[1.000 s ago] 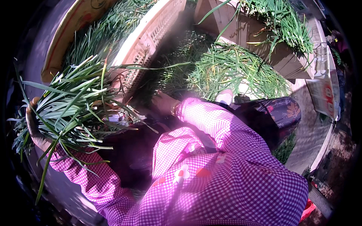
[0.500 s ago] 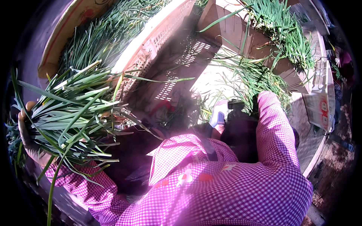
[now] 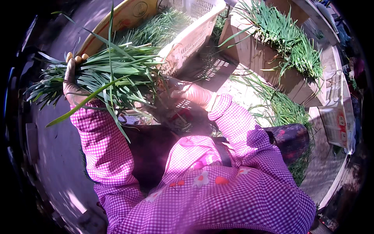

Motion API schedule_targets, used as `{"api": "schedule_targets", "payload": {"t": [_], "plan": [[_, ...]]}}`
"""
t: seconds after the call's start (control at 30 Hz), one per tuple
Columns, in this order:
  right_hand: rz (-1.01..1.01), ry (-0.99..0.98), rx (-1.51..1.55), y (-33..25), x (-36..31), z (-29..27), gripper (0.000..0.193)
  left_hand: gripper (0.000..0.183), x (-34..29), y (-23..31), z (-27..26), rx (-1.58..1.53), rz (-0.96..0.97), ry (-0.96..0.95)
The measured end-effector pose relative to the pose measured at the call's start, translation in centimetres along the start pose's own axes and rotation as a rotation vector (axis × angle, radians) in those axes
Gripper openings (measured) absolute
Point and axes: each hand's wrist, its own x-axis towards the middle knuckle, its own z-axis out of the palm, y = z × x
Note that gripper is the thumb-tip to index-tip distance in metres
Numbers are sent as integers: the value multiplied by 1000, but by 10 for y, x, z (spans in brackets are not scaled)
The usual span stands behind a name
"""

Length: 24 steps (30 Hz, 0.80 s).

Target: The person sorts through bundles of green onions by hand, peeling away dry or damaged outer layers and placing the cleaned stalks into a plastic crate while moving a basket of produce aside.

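Observation:
A thick bunch of garlic chives lies across my left hand, whose fingers wrap round it from the left. Its leaf tips spread past that hand, and the pale root ends point right. My right hand is at the root ends, its fingers closed together against them; the fingertips are partly hidden among the stalks. One long yellowish leaf hangs loose from the bunch towards the lower left.
Beyond the bunch, a pale plastic crate and a yellow-brown box stand near more chives. Bunched chives lie on a wooden board at the right. Loose chives lie below, near a white basket.
My left hand has lifted the bunch up and rightward. My right hand has left the loose chives on the right and come across to the bunch's root ends.

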Motion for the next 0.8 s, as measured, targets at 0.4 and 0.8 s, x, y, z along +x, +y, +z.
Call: {"api": "schedule_targets", "payload": {"t": [0.4, 0.8], "plan": [[519, 531, -1195, 91, -110, -121, 29, 16, 41, 9, -65, -340, -486, -147], [-288, 384, -754, 17, 31, -43, 28, 13, 41, -3, -39, -312, -440, 5]]}}
